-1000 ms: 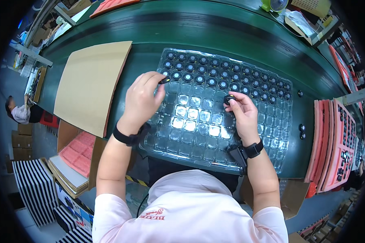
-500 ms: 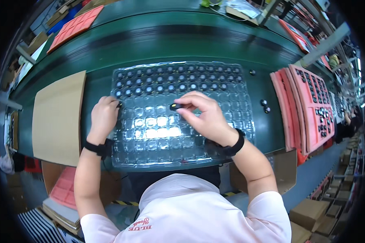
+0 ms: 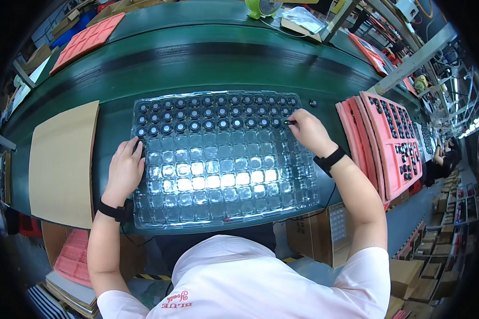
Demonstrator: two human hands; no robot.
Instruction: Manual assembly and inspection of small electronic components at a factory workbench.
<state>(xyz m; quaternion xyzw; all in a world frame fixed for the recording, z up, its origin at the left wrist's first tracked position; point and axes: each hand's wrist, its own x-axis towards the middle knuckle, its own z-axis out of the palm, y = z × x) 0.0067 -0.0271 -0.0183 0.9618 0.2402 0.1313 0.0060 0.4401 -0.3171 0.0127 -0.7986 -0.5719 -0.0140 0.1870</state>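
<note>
A clear plastic tray (image 3: 223, 199) of square pockets lies in front of me, with small black round parts with pale grey centres (image 3: 194, 126) filling most of its three far rows. At the right end of the third row, my right hand (image 3: 311, 133) pinches a small black part with a yellow spot (image 3: 289, 122) between thumb and fingertips, over the tray. By the tray's left edge, my left hand (image 3: 125, 170) is closed, its fingertips round a small dark part (image 3: 138, 143) that is mostly hidden.
A brown cardboard sheet (image 3: 64, 159) lies at the left. To the right lean stacked pink foam trays (image 3: 380, 143), the front one holding several black parts. One loose black part (image 3: 313, 103) sits beyond the tray's right corner on the green work surface (image 3: 197, 64). A green fan (image 3: 262, 7) stands far off.
My right hand has moved from above the tray's middle to the right end of the third row with the black part. That row now holds more parts. The view has shifted a little.
</note>
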